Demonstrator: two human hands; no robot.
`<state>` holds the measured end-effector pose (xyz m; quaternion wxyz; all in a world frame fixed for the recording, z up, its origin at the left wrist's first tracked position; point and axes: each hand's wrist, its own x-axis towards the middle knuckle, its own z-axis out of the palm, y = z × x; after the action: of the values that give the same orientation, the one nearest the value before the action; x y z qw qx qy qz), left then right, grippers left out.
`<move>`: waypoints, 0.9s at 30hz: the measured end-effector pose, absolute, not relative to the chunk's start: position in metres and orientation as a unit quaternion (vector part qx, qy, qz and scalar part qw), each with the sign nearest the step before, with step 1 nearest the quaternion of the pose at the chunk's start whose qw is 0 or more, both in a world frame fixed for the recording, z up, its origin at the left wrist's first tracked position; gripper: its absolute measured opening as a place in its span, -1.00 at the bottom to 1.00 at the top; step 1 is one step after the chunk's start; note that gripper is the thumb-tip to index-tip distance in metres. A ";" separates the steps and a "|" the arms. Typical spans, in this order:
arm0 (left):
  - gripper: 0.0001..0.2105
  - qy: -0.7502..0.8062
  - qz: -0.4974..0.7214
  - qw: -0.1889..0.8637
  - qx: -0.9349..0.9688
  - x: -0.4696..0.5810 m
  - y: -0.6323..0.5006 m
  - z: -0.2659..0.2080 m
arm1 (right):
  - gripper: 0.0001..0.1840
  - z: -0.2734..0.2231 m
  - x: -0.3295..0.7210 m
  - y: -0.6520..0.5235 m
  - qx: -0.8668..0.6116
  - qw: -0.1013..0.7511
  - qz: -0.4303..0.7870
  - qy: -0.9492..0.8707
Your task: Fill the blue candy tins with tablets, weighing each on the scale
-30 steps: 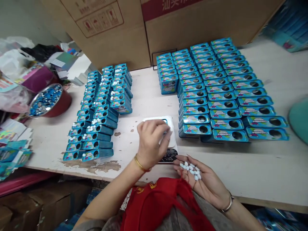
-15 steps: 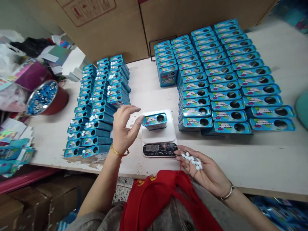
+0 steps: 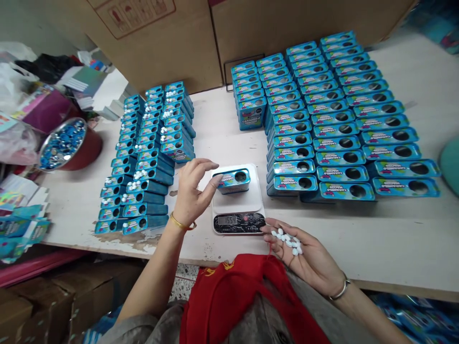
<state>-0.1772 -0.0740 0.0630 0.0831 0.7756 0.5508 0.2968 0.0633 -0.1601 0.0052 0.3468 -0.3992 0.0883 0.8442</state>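
A blue candy tin (image 3: 234, 177) with a round dark opening in its top stands on the white kitchen scale (image 3: 238, 204). Digits show on the scale's display. My left hand (image 3: 195, 193) is at the tin's left end, thumb and fingers spread apart; the thumb tip overlaps the tin's edge, and I cannot tell whether it touches. Palm up, my right hand (image 3: 308, 258) cups several small white candies (image 3: 288, 241) at the front right of the scale, its fingertips beside the scale's corner.
Blue tins (image 3: 143, 157) stand in rows on the left, several topped with white candies. More rows of tins (image 3: 340, 119) fill the right side. A red bowl (image 3: 88, 148) of shiny blue pieces sits far left. Cardboard boxes (image 3: 179, 43) form the back edge.
My left hand has moved a little to the right, its thumb now overlapping the tin's left end. My right hand and the candies stay nearly where they were.
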 end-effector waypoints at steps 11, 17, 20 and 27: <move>-0.80 0.402 0.160 0.148 0.889 -0.124 -0.116 0.064 | -0.74 0.017 0.050 -0.151 -0.300 0.377 0.868 0.118; -0.80 0.421 0.058 0.179 0.887 -0.107 -0.131 0.048 | -0.79 0.015 0.042 -0.151 -0.273 0.393 0.870 0.121; -0.83 0.407 0.075 0.177 0.893 -0.111 -0.127 0.051 | -0.85 0.015 0.041 -0.150 -0.275 0.398 0.866 0.129; -0.55 0.520 0.148 0.047 0.840 -0.152 -0.080 0.071 | -0.71 0.016 0.040 -0.148 -0.266 0.380 0.873 0.150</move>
<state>-0.1516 -0.0801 0.0708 0.0466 0.8399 0.5202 0.1476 0.0396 -0.1483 0.0163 0.3795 -0.2660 0.1502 0.8733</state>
